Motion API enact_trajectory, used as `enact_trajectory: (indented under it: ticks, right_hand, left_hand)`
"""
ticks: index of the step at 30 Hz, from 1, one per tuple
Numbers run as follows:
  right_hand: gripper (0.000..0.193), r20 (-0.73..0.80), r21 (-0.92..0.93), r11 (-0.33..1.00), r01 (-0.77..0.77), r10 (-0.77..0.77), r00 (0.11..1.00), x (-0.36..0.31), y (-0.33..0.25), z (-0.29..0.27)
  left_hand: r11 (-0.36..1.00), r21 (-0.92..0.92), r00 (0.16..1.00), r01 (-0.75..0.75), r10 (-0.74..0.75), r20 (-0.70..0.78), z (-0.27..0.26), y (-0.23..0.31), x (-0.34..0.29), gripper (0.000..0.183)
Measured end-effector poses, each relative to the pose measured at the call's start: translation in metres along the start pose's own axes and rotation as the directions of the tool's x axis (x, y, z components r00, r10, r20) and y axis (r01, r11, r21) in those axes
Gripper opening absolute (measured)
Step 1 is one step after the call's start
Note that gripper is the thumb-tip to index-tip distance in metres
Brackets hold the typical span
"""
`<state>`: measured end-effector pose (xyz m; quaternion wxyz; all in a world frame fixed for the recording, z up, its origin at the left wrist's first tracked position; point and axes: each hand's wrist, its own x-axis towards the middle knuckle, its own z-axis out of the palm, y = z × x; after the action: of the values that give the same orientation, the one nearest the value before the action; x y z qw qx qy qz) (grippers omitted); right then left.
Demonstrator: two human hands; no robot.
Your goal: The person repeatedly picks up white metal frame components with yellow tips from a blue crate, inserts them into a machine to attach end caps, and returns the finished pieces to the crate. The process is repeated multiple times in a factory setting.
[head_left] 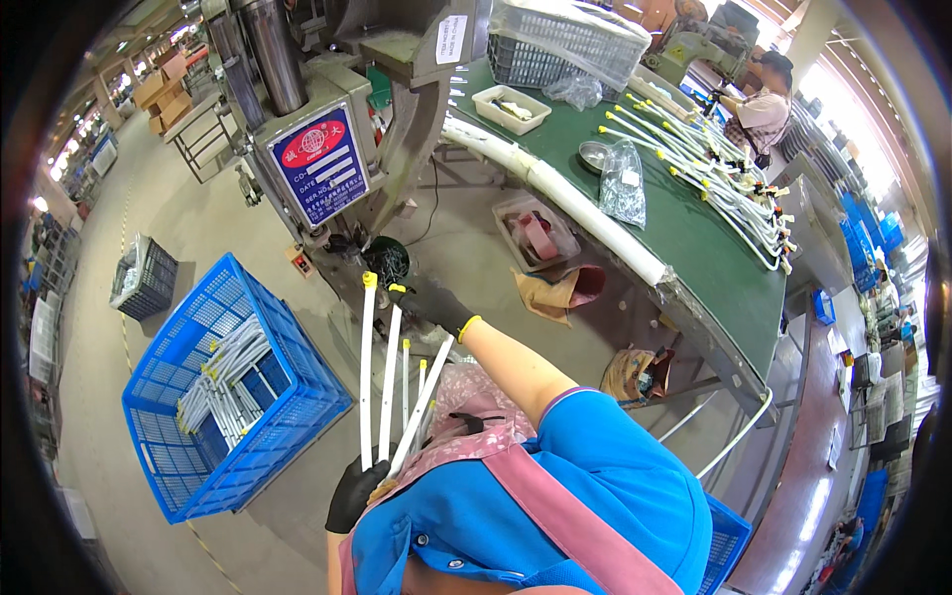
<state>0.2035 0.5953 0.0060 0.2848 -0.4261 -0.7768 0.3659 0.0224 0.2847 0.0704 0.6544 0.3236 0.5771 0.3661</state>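
Note:
My left hand (355, 492), in a black glove, is closed around the lower ends of several long white tubes (368, 377) with yellow tips. The tubes fan upward in front of my floral apron. My right hand (432, 303), gloved in black with a yellow cuff, reaches across to the upper end of one white tube (391, 382). Its fingers are closed at that tube's yellow tip (399, 289); the exact grip is partly hidden. A machine press (327, 109) with a blue plate stands just beyond my hands.
To the left, a large blue crate (177, 486) holds similar white tubes. A green-topped table (694, 268) curves along the right, bearing yellow-tipped tubes (694, 164), a white tray (510, 109) and a plastic bag (623, 183). A dark bucket (387, 260) sits beneath the press. Another person (762, 104) works at the table's far end.

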Motion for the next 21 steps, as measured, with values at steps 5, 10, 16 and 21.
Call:
enact_trajectory:
  ticks: [5, 10, 16, 21]
  right_hand:
    - [0.029, -0.026, -0.007, 1.0, 0.004, -0.004, 1.0, 0.005, -0.012, -0.003]
    - [0.024, -0.022, -0.047, 0.998, -0.052, 0.051, 0.998, 0.01, -0.019, -0.002]
    - [0.036, -0.082, -0.064, 0.998, 0.007, -0.013, 0.997, 0.008, -0.023, -0.005]
    - [0.029, -0.048, 0.092, 0.993, -0.073, 0.078, 0.996, 0.006, -0.05, -0.022]
  left_hand:
    - [0.999, 0.006, 0.999, 0.033, -0.033, -0.008, 0.004, 0.006, -0.002, 0.036]
    - [0.997, 0.009, 0.996, 0.078, -0.077, -0.037, 0.006, 0.01, -0.005, 0.036]
    - [0.996, 0.086, 0.999, 0.031, -0.028, -0.038, 0.002, 0.004, -0.001, 0.037]
    - [0.998, 0.056, 0.998, 0.009, -0.005, -0.068, 0.006, 0.008, -0.008, 0.038]
